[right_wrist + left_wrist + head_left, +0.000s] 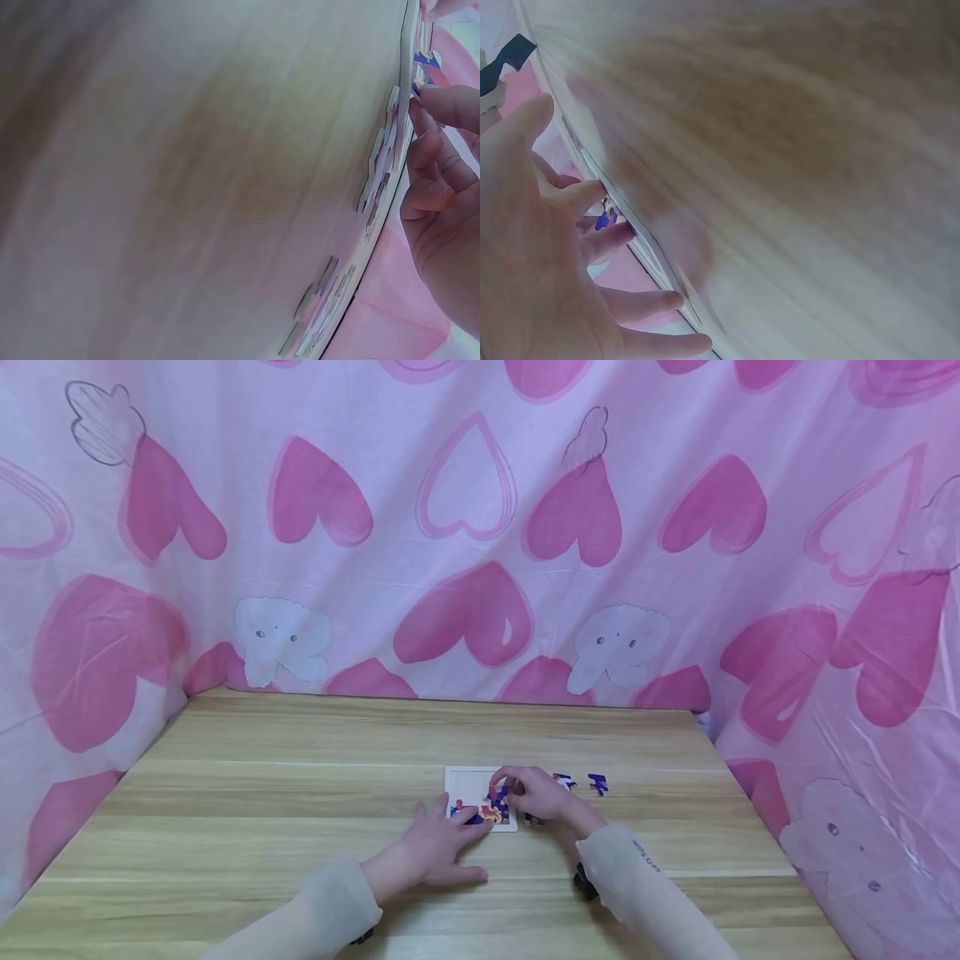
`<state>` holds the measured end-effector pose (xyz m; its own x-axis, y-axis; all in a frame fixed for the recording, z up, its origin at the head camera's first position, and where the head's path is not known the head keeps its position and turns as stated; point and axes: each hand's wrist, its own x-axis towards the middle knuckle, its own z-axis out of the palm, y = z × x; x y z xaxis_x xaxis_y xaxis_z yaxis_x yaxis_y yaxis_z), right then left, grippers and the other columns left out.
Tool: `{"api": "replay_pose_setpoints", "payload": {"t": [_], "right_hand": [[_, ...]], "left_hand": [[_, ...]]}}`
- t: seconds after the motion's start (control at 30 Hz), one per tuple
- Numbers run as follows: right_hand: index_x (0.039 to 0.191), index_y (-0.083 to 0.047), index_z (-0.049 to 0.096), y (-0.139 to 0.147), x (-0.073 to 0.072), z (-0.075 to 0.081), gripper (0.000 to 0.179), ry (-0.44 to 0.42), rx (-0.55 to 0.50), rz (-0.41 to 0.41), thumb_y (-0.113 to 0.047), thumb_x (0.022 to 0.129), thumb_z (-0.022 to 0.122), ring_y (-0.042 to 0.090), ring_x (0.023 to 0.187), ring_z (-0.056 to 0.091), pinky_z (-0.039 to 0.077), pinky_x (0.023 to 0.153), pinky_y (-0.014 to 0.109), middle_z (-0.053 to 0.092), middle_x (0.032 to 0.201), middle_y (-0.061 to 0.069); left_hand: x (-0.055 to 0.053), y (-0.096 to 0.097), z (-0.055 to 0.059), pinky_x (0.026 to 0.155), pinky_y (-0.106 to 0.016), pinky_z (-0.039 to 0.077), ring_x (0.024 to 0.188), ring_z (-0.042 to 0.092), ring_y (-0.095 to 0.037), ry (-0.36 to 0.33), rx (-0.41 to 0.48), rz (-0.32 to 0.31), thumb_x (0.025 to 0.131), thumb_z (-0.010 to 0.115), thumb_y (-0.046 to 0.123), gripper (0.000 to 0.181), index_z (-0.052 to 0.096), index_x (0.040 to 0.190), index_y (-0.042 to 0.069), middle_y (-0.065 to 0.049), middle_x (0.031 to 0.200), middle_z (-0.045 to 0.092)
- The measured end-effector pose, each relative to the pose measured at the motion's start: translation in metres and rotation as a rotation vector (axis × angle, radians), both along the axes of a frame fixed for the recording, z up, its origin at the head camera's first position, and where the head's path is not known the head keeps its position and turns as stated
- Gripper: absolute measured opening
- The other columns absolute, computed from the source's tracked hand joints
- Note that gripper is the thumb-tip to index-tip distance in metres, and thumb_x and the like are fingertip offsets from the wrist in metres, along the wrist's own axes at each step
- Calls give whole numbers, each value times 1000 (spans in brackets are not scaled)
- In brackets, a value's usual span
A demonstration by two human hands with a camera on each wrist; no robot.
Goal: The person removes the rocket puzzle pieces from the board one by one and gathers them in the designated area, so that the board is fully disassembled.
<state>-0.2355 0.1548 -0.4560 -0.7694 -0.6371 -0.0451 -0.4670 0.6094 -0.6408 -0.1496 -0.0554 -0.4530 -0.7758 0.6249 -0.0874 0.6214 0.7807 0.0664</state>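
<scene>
A square white puzzle tray lies on the table with purple and orange jigsaw pieces along its lower and right parts. My left hand is spread, its fingertips resting on the tray's left and front edge; the left wrist view shows the fingers straight and apart. Over the tray's right side, my right hand pinches a jigsaw piece between thumb and forefinger, low against the pieces there. In the right wrist view the thumb meets a blue-patterned piece, partly hidden by the fingers.
Loose jigsaw pieces lie right of the tray: one at the far right, another behind the right hand, and one partly under the wrist. A pink heart-patterned curtain encloses the wooden table at back and sides.
</scene>
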Motion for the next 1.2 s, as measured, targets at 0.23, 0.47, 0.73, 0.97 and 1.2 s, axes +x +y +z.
{"api": "replay_pose_setpoints", "payload": {"t": [0.23,0.47,0.73,0.97,1.2], "right_hand": [[109,-18,58,1,0,0,32,-13,-13,-20,0,82,55,11,73,51,44,67,28,56,87,-5],[108,-17,58,2,0,0,33,22,-31,-2,1,81,55,11,72,51,44,66,28,56,86,-3],[101,-21,58,1,2,1,31,49,-25,-1,2,79,56,10,68,51,45,61,25,57,85,-5],[99,-24,57,2,2,-2,31,38,-20,-27,1,81,55,10,68,51,45,61,26,57,84,-8],[96,-21,57,6,0,-6,28,-13,-115,-74,3,81,54,15,67,49,42,61,31,55,78,1]], "left_hand": [[1,1,2,79,-68,28,116,30,-48,5,-6,1,76,37,70,70,36,135,32,-3,136,36],[1,2,3,78,-68,29,115,31,-49,12,3,1,75,39,71,71,38,134,32,-3,135,37],[0,2,1,77,-68,30,114,32,-49,24,-7,5,73,38,73,73,38,134,32,-3,135,37],[0,1,-2,77,-68,30,114,31,-49,42,3,1,72,39,73,75,37,134,32,-3,135,37],[1,0,-5,77,-68,30,115,31,-48,62,6,-1,72,39,73,75,37,134,32,-3,136,36]]}}
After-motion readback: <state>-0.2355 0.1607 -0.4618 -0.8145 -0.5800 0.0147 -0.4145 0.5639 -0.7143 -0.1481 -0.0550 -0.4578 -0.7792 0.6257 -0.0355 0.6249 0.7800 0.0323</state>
